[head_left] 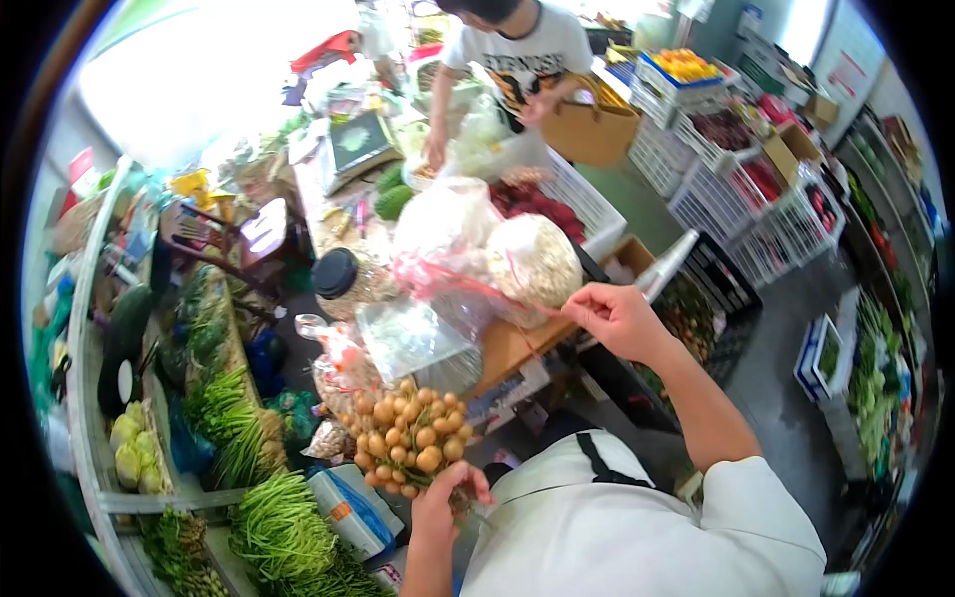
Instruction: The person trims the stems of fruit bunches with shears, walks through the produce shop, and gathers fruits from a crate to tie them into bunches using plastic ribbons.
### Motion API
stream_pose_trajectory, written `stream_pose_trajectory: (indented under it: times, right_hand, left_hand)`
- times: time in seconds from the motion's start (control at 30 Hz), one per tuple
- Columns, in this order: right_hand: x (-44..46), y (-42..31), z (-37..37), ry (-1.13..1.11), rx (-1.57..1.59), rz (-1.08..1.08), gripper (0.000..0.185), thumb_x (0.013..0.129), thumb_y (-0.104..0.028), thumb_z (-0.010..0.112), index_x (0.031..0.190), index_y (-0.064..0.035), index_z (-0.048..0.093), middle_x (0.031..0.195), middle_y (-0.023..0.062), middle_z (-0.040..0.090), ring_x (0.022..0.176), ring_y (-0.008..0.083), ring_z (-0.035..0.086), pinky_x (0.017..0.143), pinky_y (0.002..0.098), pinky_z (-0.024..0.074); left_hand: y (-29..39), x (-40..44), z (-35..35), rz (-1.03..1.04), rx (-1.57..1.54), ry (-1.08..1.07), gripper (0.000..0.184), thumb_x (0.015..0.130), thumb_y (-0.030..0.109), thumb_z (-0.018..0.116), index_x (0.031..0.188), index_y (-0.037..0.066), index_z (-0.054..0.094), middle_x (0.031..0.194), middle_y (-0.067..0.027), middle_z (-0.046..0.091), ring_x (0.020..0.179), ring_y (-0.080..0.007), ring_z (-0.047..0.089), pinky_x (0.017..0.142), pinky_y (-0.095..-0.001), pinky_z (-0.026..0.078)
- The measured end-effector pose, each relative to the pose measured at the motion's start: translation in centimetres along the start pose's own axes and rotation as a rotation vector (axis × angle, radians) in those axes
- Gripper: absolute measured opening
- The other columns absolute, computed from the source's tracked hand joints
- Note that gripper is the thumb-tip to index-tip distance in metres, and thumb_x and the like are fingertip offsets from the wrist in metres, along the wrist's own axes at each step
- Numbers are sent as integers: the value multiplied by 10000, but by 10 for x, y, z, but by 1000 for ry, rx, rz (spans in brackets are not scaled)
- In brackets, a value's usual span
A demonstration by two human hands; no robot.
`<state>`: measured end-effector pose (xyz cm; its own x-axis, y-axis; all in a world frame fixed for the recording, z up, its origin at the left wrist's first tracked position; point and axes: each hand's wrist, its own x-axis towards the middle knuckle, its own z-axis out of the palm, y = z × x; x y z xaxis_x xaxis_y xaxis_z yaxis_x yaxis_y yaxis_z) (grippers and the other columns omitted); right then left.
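Observation:
My left hand is closed around the stems of a bunch of round, tan longans, held up near my waist. Over the table corner, my right hand pinches the end of a thin red string. That string runs leftward to a red tangle on the plastic bags. Beside it sits a clear bag of pale, small pieces. A larger whitish bag stands behind. Nearer me lies a stack of clear plastic bags, and left of it a jar with a black lid.
Across the table a person reaches down with one hand near green vegetables. White crates with produce are stacked at the right. Shelves of leafy greens stand at my left. A scale is on the table's far side.

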<state>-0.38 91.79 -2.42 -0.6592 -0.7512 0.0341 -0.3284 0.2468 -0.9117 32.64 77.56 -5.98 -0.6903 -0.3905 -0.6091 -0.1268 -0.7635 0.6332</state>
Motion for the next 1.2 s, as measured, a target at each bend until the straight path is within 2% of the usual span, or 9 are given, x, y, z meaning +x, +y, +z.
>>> stream_pose_trajectory:
  times: [0.17, 0.23, 0.27, 0.3, 0.37, 0.6, 0.73, 0.97, 1.2]
  right_hand:
    - [-112, -34, -7, -117, -97, 168, 170, 943, -209, 748, 994, -46, 755, 750, 38, 701, 646, 73, 594, 615, 261, 488]
    - [-144, -49, -11, -136, -137, 145, 199, 940, -253, 741, 984, -59, 755, 774, 73, 719, 651, 145, 662, 628, 301, 518]
    - [-157, -52, -15, -172, -191, 141, 210, 944, -274, 721, 970, -68, 753, 799, 106, 723, 687, 246, 695, 640, 348, 536]
    - [-168, -49, -16, -183, -236, 88, 151, 920, -217, 754, 993, -86, 769, 789, 49, 714, 634, 155, 636, 591, 291, 499]
    - [-188, -37, -17, -137, -280, -25, 144, 914, -218, 755, 979, -91, 772, 802, 48, 722, 650, 191, 661, 587, 305, 512]
    - [-218, -15, -60, 112, -156, -61, 144, 923, -222, 720, 960, -87, 749, 825, 87, 714, 736, 279, 703, 650, 368, 554]
    - [-230, 31, -102, 126, -211, -148, 163, 937, -245, 720, 951, -82, 735, 820, 83, 710, 744, 281, 705, 644, 387, 556]
    - [-253, 104, -216, 163, -167, -73, 150, 929, -218, 752, 971, -74, 741, 872, 55, 736, 718, 232, 704, 621, 315, 566]
    - [-257, 118, -330, -266, -190, 69, 270, 935, -317, 714, 894, -50, 717, 793, 129, 697, 773, 328, 689, 708, 419, 534]
  left_hand:
    - [-12, 30, 29, -107, 139, -251, 225, 947, 241, 584, 877, 27, 589, 914, -176, 705, 670, -227, 643, 671, -429, 585]
    - [-18, 37, 54, -189, 53, -340, 203, 940, 232, 588, 921, 29, 589, 1084, -230, 722, 685, -226, 658, 677, -425, 587]
    - [-29, 49, 52, -245, -41, -493, 238, 957, 188, 577, 1096, 0, 624, 1296, -291, 646, 756, -230, 691, 737, -410, 605]
    - [-34, 51, 63, -272, -21, -523, 238, 957, 188, 577, 1096, 0, 624, 1296, -291, 646, 756, -230, 691, 737, -410, 605]
    - [-43, 50, 87, -316, -42, -622, 297, 962, 191, 577, 1168, -19, 619, 1341, -279, 627, 798, -246, 707, 759, -401, 597]
    - [-80, 49, 141, -444, 289, -563, 370, 958, 154, 594, 1266, -51, 601, 1191, -181, 701, 806, -266, 715, 762, -358, 569]
    - [-96, 49, 187, -486, 397, -606, 256, 967, 151, 647, 1117, -56, 636, 900, -127, 690, 776, -261, 711, 699, -348, 573]
    - [-168, 76, 273, -564, 453, -620, 132, 958, 87, 655, 1038, -3, 601, 806, -72, 615, 703, -227, 665, 669, -359, 585]
    - [-204, 92, 353, -591, 482, -481, 142, 976, 103, 688, 1024, 16, 587, 774, -49, 578, 677, -206, 649, 682, -450, 644]
